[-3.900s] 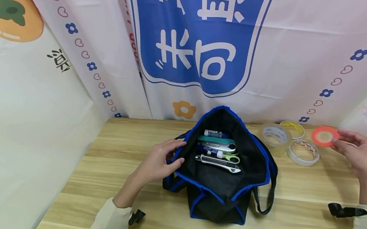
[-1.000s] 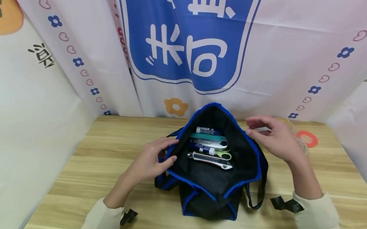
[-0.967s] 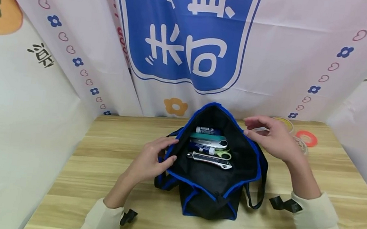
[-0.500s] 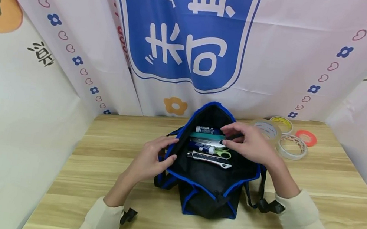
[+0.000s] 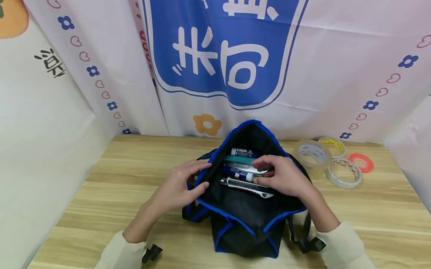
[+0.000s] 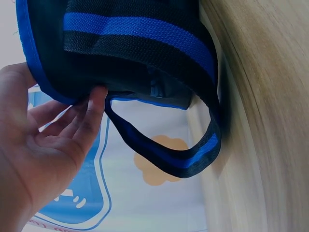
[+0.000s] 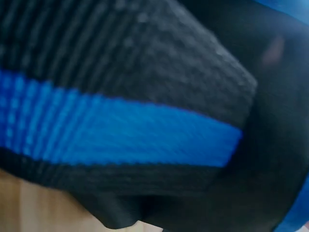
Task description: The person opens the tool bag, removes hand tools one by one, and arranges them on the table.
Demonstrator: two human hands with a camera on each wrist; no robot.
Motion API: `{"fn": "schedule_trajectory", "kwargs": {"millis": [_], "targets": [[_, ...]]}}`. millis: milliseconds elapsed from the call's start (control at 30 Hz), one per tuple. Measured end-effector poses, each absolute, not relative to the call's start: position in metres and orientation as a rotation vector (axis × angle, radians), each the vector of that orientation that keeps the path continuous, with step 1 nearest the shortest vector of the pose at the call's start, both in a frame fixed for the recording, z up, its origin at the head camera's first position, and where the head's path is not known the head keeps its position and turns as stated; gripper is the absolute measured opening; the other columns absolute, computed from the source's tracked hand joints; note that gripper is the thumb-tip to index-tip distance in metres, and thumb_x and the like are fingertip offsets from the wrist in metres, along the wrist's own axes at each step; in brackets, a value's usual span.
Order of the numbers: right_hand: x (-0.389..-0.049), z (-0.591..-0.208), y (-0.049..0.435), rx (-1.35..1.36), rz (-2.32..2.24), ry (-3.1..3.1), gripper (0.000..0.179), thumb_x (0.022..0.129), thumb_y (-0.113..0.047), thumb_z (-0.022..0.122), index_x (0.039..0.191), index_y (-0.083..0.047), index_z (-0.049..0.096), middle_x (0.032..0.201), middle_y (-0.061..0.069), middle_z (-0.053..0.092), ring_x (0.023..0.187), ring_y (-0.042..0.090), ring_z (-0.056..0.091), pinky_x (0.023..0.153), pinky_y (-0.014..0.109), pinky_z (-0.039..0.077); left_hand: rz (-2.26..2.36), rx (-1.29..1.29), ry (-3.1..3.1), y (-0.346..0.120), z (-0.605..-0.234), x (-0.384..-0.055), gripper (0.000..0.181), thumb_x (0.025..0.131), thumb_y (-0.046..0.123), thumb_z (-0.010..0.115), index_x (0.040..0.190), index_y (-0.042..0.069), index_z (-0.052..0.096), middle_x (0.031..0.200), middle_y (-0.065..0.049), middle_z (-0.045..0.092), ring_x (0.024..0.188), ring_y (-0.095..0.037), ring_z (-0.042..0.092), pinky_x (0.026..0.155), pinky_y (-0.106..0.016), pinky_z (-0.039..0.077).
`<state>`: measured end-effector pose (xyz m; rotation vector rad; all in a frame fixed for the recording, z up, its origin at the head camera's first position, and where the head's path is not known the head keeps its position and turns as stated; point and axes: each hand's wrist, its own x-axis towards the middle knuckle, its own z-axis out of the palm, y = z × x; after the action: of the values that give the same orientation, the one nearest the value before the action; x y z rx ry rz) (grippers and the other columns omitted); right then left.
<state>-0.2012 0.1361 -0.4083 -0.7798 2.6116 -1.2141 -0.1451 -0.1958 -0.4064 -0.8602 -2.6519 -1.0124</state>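
A black tote bag (image 5: 244, 214) with blue edging gapes on the table. My left hand (image 5: 176, 187) holds its left rim; in the left wrist view the fingers (image 6: 94, 104) meet the bag's edge beside a looped handle (image 6: 183, 157). My right hand (image 5: 283, 176) reaches inside, thumb and fingers apart around the end of a silver utility knife (image 5: 241, 166). Under that hand the green scissors handle is hidden. Also in the bag lie two glue sticks, the upper one (image 5: 243, 152) and the lower one (image 5: 238, 173), a teal strip-like item (image 5: 238, 159) and a second utility knife (image 5: 247, 188).
Right of the bag stand a clear packing tape roll (image 5: 325, 157), a yellow-cored tape roll (image 5: 341, 153), a white tape roll (image 5: 343, 183) and an orange-red tape ring (image 5: 368, 164). A printed curtain (image 5: 336, 77) hangs behind. The right handle strap (image 7: 120, 130) fills the right wrist view.
My right hand left the orange-red ring, moved left over the tape rolls, and reached into the bag above the knives. My left hand kept its place on the rim.
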Motion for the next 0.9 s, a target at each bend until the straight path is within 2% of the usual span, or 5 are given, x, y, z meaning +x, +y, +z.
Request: {"fn": "schedule_trajectory", "kwargs": {"millis": [133,333,567,733,900], "targets": [[-0.205,-0.417,0.132,-0.838,-1.184,2.580,0.040,0.094,-0.011,0.082,0.132,-0.001,0.072,0.128,0.019,0.075,0.116,0.034,0.074,0.092,0.043,0.065,-1.000,-0.857,-2.650,-0.197,-0.405,-0.145,0.050,0.097,0.014,0.077,0.145,0.003,0.066,0.148,-0.016,0.066,0.107,-0.026,0.072,0.078,-0.036,0.064],[-0.206,-0.430,0.129,-0.900,-1.094,2.587,0.039,0.092,-0.010,0.083,0.129,-0.001,0.073,0.122,0.016,0.077,0.112,0.032,0.075,0.091,0.042,0.065,-0.991,-0.857,-2.657,-0.197,-0.405,-0.144,0.050,0.097,0.015,0.077,0.144,0.004,0.066,0.147,-0.016,0.067,0.111,-0.027,0.072,0.079,-0.030,0.062],[-0.205,-0.442,0.128,-0.897,-1.004,2.635,0.034,0.088,-0.010,0.088,0.119,-0.006,0.076,0.111,0.009,0.079,0.101,0.024,0.075,0.086,0.039,0.064,-1.038,-0.858,-2.664,-0.197,-0.407,-0.143,0.050,0.097,0.014,0.077,0.144,0.003,0.066,0.147,-0.017,0.067,0.107,-0.026,0.073,0.080,-0.042,0.065],[-0.204,-0.446,0.125,-0.888,-0.926,2.685,0.034,0.084,-0.010,0.091,0.116,-0.010,0.078,0.110,0.004,0.079,0.102,0.022,0.072,0.089,0.043,0.061,-1.038,-0.859,-2.660,-0.197,-0.407,-0.143,0.050,0.097,0.014,0.076,0.145,0.004,0.066,0.148,-0.017,0.066,0.115,-0.030,0.073,0.084,-0.048,0.065],[-0.203,-0.447,0.118,-0.881,-0.825,2.758,0.035,0.082,-0.010,0.093,0.113,-0.012,0.079,0.110,0.003,0.078,0.101,0.020,0.072,0.091,0.045,0.061,-1.028,-0.860,-2.658,-0.198,-0.407,-0.144,0.050,0.097,0.015,0.076,0.145,0.004,0.066,0.149,-0.017,0.066,0.119,-0.031,0.072,0.087,-0.049,0.065]]}}
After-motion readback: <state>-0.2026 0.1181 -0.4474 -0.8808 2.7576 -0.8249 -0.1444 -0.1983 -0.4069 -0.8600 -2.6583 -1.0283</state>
